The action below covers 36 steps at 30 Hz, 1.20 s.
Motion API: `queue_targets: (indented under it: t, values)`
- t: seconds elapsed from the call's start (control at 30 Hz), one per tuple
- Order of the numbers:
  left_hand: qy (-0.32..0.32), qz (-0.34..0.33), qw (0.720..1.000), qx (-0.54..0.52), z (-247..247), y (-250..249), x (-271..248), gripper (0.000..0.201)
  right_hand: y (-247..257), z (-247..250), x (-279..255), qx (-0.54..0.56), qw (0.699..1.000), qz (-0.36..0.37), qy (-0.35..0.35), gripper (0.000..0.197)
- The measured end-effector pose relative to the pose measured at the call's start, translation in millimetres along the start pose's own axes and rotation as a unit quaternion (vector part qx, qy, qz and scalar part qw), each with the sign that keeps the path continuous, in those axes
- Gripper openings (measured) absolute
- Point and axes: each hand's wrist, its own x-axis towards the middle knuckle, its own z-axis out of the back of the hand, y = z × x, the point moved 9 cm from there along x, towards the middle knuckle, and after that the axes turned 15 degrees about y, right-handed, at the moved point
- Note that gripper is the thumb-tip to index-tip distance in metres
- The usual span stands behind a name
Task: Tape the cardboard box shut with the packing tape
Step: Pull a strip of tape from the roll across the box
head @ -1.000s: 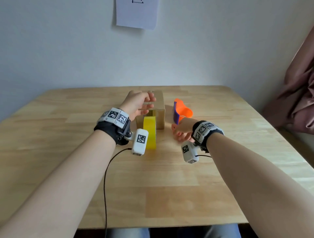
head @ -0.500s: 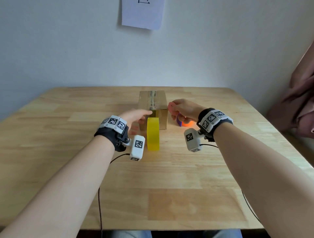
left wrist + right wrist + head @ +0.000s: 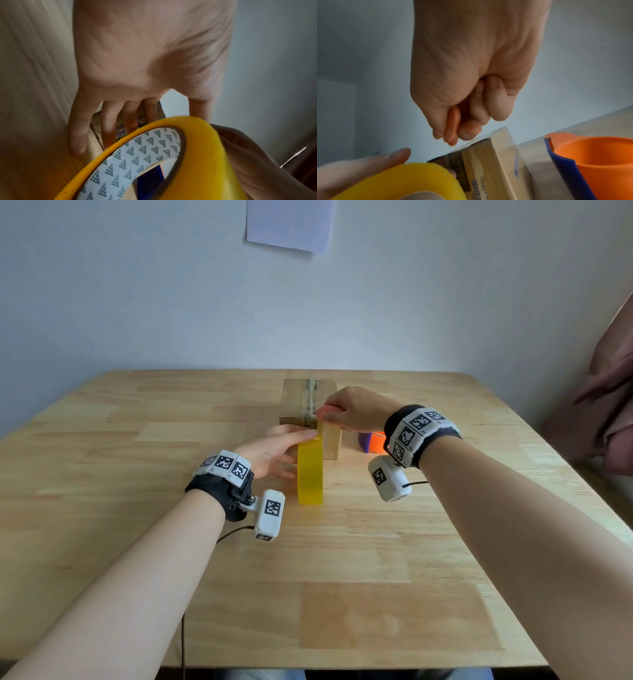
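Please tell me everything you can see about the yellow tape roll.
The yellow tape roll stands upright on its edge on the wooden table, right in front of the cardboard box. Its wound tape looks glossy and translucent yellow; the inner core is white card printed with small triangle patterns. The left hand steadies it, straight fingers lying against its top and left side. The right hand pinches something small and orange just above it.

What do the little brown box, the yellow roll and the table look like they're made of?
The small brown box looks like matte cardboard, with a glossy clear tape strip along its top seam. The yellow roll seems to be shiny translucent plastic packing tape wound on a white printed core, probably card. The table looks like pale wood in joined blocks, with visible grain and a smooth finish.
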Motion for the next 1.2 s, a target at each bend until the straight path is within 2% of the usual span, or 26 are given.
queue_targets:
  t: [0.1,0.27,0.4,0.53,0.73,0.9,1.2]
  values:
    - [0.003,-0.009,1.000,-0.003,-0.9,0.5,-2.5,0.090,7.7,0.4,1.8,0.034,0.999,0.011,0.003,0.024]
    - [0.019,-0.016,1.000,0.012,-3.3,1.0,-4.6,0.093,18.8,-5.5,6.6,0.011,0.999,0.021,0.038,0.009]
    - [0.032,-0.023,0.999,0.025,-5.0,-1.0,-6.5,0.099,20.3,-7.7,10.5,-0.003,0.999,0.011,0.048,0.011]
    - [0.047,-0.037,0.998,0.025,-7.1,-1.7,-7.7,0.092,27.3,-10.1,12.5,-0.031,0.998,0.009,0.051,0.010]
    - [0.056,-0.040,0.997,0.023,-7.6,-0.1,-7.4,0.093,31.5,-15.3,21.9,-0.087,0.995,-0.012,0.057,0.012]
    - [0.060,-0.033,0.997,0.019,-10.0,-0.5,-7.3,0.084,34.2,-16.2,25.6,-0.130,0.990,-0.021,0.049,0.011]
    - [0.060,-0.029,0.997,0.023,-8.5,1.6,-5.5,0.083,36.7,-15.3,30.9,-0.150,0.987,-0.026,0.050,0.004]
